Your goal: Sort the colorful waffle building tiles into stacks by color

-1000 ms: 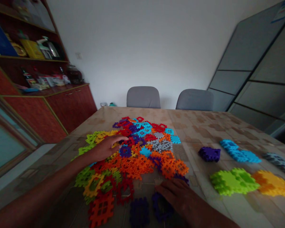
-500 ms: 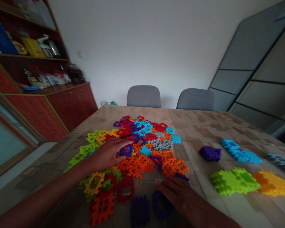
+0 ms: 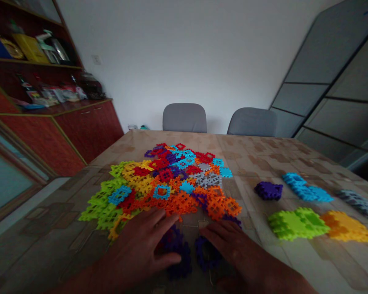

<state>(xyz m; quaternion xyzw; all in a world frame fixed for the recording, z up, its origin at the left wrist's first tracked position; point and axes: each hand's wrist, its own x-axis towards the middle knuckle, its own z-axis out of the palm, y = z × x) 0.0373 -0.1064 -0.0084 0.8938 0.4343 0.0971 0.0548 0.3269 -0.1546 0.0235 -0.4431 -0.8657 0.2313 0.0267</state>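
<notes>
My left hand (image 3: 141, 241) is low at the near side of the pile, its thumb and fingers around a dark purple interlocking plastic piece (image 3: 174, 235). Another purple square piece (image 3: 184, 263) lies just under it, partly hidden by the thumb. To the right, my right hand (image 3: 233, 247) rests with its fingers stretched flat at the edge of a purple open-frame piece (image 3: 202, 255); its thumb is hidden. Beyond both hands spreads a pile of notched pieces: orange (image 3: 182, 203), yellow (image 3: 138, 179), lime green (image 3: 102, 202), red (image 3: 159, 164) and light blue (image 3: 162, 192).
On the right of the patterned table (image 3: 257, 159) sit sorted stacks: purple (image 3: 269, 191), light blue (image 3: 306, 188), grey (image 3: 358, 203), lime green (image 3: 297, 223) and yellow-orange (image 3: 349, 226). Two grey chairs (image 3: 184, 118) stand at the far edge. A red-brown cabinet (image 3: 88, 134) is at left.
My left hand has come back from the middle of the pile toward me with a purple piece, uncovering a light blue frame piece. My right hand stays almost where it was.
</notes>
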